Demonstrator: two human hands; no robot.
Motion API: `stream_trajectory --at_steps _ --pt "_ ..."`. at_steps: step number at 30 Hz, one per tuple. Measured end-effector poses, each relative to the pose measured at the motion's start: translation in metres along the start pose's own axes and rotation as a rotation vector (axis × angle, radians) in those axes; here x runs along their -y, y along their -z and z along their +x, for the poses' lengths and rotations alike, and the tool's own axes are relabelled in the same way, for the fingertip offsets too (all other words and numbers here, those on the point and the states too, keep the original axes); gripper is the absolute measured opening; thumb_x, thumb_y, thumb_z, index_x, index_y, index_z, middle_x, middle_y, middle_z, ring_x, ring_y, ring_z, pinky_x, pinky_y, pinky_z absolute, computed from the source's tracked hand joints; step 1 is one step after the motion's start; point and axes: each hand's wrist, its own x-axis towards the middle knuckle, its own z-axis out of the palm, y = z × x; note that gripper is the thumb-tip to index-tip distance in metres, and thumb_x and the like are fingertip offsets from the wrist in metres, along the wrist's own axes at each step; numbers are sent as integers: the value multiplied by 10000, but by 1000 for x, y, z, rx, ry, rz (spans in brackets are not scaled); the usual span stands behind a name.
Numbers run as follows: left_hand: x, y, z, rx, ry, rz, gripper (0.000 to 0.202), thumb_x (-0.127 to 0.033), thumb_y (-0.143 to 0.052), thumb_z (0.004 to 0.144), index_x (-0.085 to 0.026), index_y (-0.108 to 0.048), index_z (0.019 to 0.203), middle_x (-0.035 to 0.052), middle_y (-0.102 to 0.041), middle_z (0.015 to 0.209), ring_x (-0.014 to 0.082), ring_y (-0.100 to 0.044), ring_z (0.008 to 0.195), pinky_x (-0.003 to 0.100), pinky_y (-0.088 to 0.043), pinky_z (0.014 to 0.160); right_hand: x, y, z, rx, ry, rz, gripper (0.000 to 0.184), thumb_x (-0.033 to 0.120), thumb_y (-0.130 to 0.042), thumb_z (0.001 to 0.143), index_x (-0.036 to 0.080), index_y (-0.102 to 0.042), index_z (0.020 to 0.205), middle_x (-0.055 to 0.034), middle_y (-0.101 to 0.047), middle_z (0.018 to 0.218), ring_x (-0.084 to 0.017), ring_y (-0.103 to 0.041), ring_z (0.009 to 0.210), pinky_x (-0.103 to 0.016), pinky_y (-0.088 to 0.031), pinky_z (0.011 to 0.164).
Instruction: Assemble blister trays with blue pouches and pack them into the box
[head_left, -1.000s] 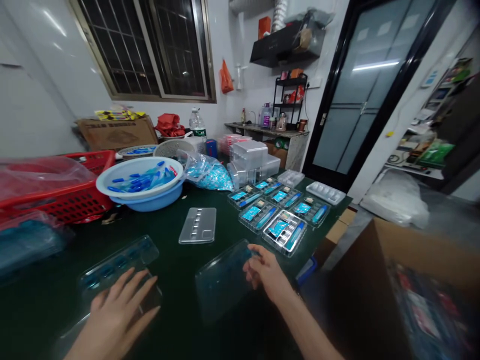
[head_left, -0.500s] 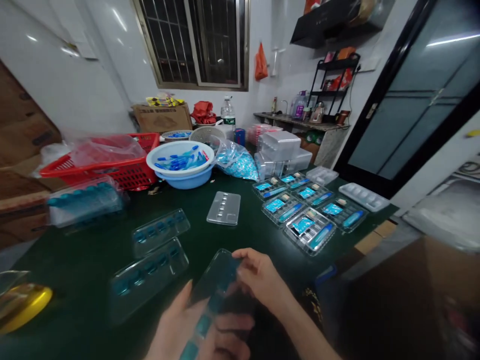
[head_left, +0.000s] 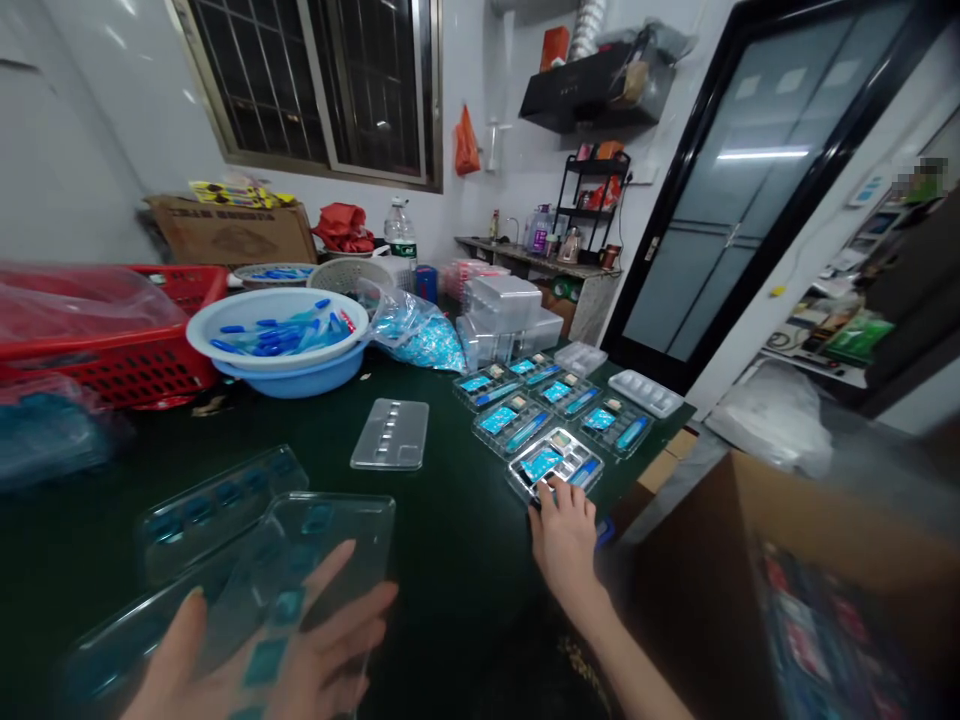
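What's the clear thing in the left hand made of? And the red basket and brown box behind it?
Clear thing: probably thin, glossy plastic; see-through with shiny edges. Red basket: likely stiff, shiny plastic, with neat holes. Brown box: matte cardboard, it seems, with dark printing.
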Motion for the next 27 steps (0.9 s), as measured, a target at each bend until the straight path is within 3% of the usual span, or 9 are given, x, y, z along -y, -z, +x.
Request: stream_trajectory --at_steps 4,9,12,15,20,23,27 --pt "-5 -10 -4 14 33 -72 987 -835 -410 584 -318 -204 1400 146 -537 1258 387 -443 1186 543 -356 905 36 19 -28 64 82 107 206 156 -483 827 197 -611 983 -105 -549 1092 -269 -453 942 -395 -342 765" --pt "-7 -6 -3 106 -32 -125 960 -821 -400 627 -285 -212 1401 197 -493 1278 380 -493 1130 491 -392 869 86 40 -59 130 258 291 237 162 -497 806 210 -605 1011 -108 -573 1056 -267 -486 888 -401 -370 731" --pt "-9 -3 -1 186 -100 -96 938 -803 -367 671 -244 -197 1405 225 -495 1253 364 -523 1085 458 -398 843 111 47 -65 164 369 411 263 187 -549 769 219 -598 1026 -97 -602 996 -270 -512 854 -412 -392 726" --pt "-14 -1 -1 196 -150 -55 931 -782 -345 704 -206 -157 1412 228 -502 1241 361 -507 1104 455 -386 861 122 55 -60 210 417 588 270 191 -534 783 234 -587 1044 -82 -612 984 -260 -539 849 -409 -418 730" --pt "-17 0 -4 139 -290 175 816 -658 -406 772 -134 -251 1379 231 -513 1235 379 -484 1121 469 -390 864 110 67 -34 379 246 1018 241 242 -440 875 229 -570 1078 -79 -606 964 -196 -577 824 -315 -464 715" --pt "-18 -6 -5 72 -383 438 700 -567 -510 769 -159 -380 1322 173 -499 1277 364 -444 1167 450 -388 900 98 71 -16 447 39 1185 223 319 -469 883 234 -583 1055 -58 -621 891 -181 -589 777 -285 -471 664" --pt "-16 -26 -2 72 -490 869 700 -454 -646 720 -239 -390 1335 93 -486 1299 352 -415 1188 479 -324 987 87 78 -1 562 -208 1490 337 441 -477 873 207 -566 1099 -75 -644 910 -184 -610 740 -284 -485 599"
